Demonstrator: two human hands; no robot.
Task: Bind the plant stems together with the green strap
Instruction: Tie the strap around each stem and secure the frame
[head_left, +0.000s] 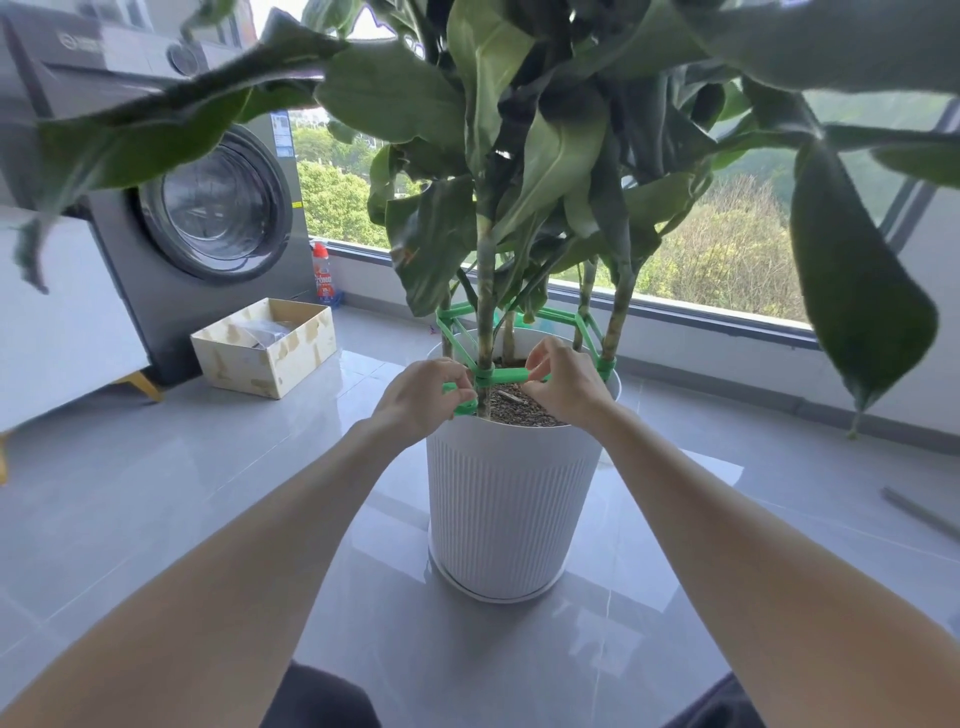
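Observation:
A tall leafy plant with several pale stems (486, 291) grows from soil in a white ribbed pot (506, 499). A bright green strap (503, 375) runs from stem to stem, wrapped round the front stem and round a right stem (613, 332), and passing behind the others higher up. My left hand (423, 397) grips the strap's loose end just left of the front stem. My right hand (563, 382) pinches the strap just right of that stem, above the soil.
A grey washing machine (208, 218) stands at the left, with an open cardboard box (265, 345) and a red spray bottle (323, 273) on the tiled floor beside it. A window sill (701, 312) runs behind the pot. Big leaves hang overhead.

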